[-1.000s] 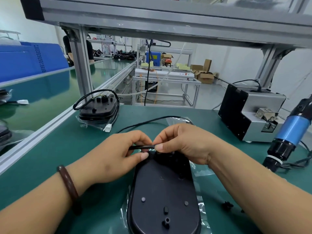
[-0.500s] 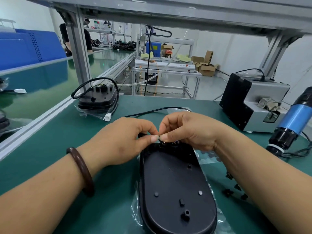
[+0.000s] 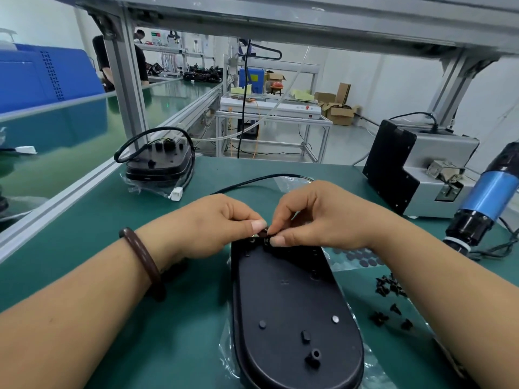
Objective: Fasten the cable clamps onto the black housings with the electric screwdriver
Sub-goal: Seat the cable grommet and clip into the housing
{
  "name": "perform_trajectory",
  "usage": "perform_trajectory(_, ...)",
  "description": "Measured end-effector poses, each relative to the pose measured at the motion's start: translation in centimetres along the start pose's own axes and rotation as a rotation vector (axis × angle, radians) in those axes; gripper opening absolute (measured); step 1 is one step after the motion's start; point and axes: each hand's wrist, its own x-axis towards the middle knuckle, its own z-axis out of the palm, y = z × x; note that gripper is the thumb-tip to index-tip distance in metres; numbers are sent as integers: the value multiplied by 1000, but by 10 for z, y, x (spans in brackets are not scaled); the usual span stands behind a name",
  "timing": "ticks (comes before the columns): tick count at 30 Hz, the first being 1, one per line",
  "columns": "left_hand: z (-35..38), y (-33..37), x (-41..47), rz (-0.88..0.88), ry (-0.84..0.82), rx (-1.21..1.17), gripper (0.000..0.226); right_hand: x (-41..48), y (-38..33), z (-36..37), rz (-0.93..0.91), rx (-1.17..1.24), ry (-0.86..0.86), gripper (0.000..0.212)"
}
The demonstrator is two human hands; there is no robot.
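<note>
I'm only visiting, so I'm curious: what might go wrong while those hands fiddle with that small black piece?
The small black piece, pinched between left hand and right hand at the far end of the black housing, may slip from the fingers. The right forearm could sweep away the loose black parts beside it.

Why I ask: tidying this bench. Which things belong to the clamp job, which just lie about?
Job: left hand, right hand, small black piece they pinch, black housing, electric screwdriver, loose black fasteners, second housing.
Lying about: sheet of round pads, cardboard boxes, blue crates.
</note>
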Motion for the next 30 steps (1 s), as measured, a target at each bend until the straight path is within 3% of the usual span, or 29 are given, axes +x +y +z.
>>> perform_trajectory(3,-2,-1,-2,14,7,1,16,0,2,2,-23,27,51,2)
perform_trajectory(7,-4,1,-8,73,-4,15,11,-1,5,3,-32,77,97,8)
perform_trajectory(11,1,3,-10,101,78,175,8,-1,8,8,-30,115,131,12)
perform_trajectory(13,2,2,-9,90,67,115,4,-2,8,9,-34,91,140,8)
perform_trajectory(16,1,0,-10,63,23,14,7,-4,8,13,-66,-11,172,6)
perform_trajectory(22,0,-2,-10,67,62,20,12,-2,4,25,-337,-386,264,7)
perform_trajectory(30,1,9,-12,117,176,393,17,-5,3,6,-130,-217,122,9)
